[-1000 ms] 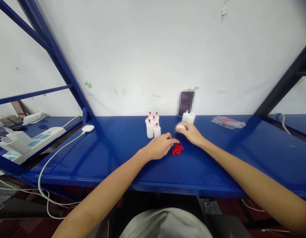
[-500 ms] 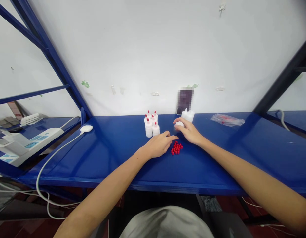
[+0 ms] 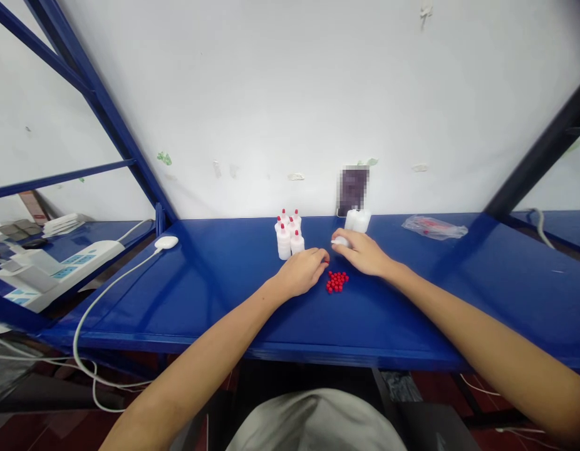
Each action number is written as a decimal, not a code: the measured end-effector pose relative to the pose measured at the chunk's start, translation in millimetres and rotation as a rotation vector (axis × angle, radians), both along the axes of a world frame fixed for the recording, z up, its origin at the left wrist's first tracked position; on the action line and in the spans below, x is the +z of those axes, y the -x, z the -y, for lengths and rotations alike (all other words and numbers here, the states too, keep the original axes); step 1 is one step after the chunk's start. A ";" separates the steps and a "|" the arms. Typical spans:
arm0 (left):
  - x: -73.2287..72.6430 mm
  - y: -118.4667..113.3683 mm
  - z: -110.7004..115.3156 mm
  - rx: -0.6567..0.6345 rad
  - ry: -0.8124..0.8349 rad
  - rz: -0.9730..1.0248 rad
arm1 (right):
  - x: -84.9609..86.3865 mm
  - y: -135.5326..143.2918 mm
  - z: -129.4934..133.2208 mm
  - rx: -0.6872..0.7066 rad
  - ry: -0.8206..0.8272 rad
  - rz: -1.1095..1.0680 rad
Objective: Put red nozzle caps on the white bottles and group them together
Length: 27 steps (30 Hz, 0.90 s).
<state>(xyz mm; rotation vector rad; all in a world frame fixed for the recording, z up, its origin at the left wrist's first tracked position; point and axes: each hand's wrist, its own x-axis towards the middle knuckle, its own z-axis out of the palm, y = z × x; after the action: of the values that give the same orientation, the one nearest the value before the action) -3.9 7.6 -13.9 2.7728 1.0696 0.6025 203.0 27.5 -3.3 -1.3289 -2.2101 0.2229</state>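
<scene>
My right hand is closed around a small white squeeze bottle, tilted so its bare nozzle points left. Facing it, my left hand pinches a small red cap, mostly hidden by the fingers. A loose pile of red caps lies on the blue table just below and between both hands. Behind my left hand, several white bottles with red caps stand upright in a cluster. Beyond my right hand are more white bottles, partly covered by the hand; I see no red caps on them.
A phone-like dark panel, blurred out, leans on the wall. To the right lies a clear plastic bag with something red inside. A white round charger with its cable and a power strip are at the left. Blue frame posts border both sides.
My left fingers have drawn back from the caps and closed on one. My right hand has turned the bottle so its nozzle faces left. The view has shifted slightly.
</scene>
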 end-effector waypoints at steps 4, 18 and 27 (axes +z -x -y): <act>5.7 1.2 8.6 0.076 0.005 0.132 | 10.8 6.2 14.8 0.040 -0.045 0.126; 8.7 5.3 9.8 0.034 -0.092 0.257 | 20.3 16.0 28.7 0.023 -0.140 0.181; 9.8 3.3 12.4 0.041 -0.329 -0.039 | 16.8 26.0 30.8 -0.097 -0.141 0.291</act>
<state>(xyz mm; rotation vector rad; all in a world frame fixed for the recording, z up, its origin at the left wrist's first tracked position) -7.2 -4.8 -4.1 3.0570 1.1289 0.7988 177.1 -3.3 13.6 -1.4602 -2.3375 -0.1704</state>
